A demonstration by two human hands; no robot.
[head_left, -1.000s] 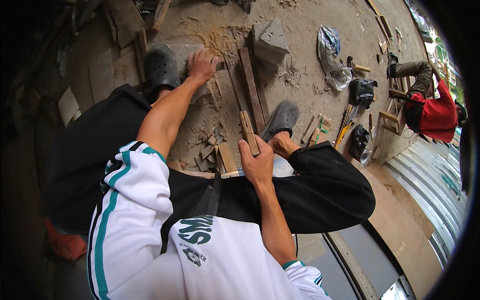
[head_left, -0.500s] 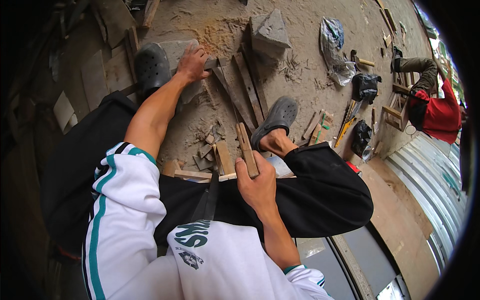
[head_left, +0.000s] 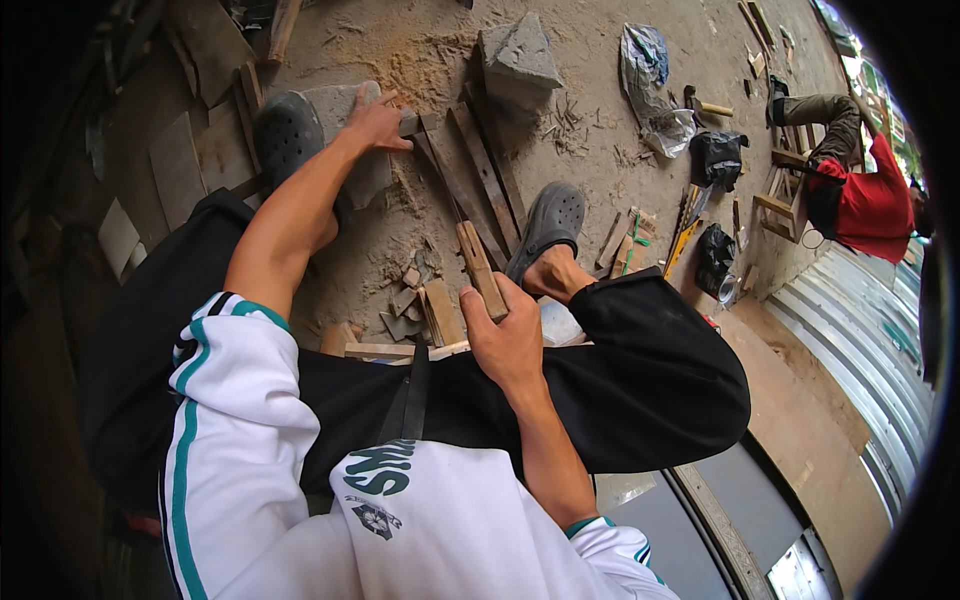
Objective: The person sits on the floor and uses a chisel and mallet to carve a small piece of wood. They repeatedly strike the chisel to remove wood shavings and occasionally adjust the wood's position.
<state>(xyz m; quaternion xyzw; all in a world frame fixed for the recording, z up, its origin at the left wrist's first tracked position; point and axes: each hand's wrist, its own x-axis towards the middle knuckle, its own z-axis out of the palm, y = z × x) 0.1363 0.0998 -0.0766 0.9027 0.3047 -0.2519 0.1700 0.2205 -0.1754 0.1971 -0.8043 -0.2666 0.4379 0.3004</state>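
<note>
My left hand (head_left: 376, 122) bears down on a concrete block (head_left: 343, 98), its fingers around the end of a short piece of wood (head_left: 415, 124) that juts out to the right. In my right hand (head_left: 507, 335) is the wooden handle of a handsaw (head_left: 480, 268), its fingers wrapped around the grip. The thin blade runs up and left from the handle to the jutting wood; the exact contact is too small to make out. Sawdust lies on the ground beyond the block.
Wooden strips (head_left: 485, 165) lie between my shod feet, near another concrete lump (head_left: 520, 60). Offcuts (head_left: 438, 312) sit before my lap. To the right are a hammer (head_left: 712, 107), plastic bags (head_left: 718, 158) and a yellow tool (head_left: 683, 248). A person in red (head_left: 865, 205) sits farther right.
The saw has slid a little along its line, and my right hand with it. The fingers of my left hand have spread somewhat on the wood. The whole view has shifted slightly.
</note>
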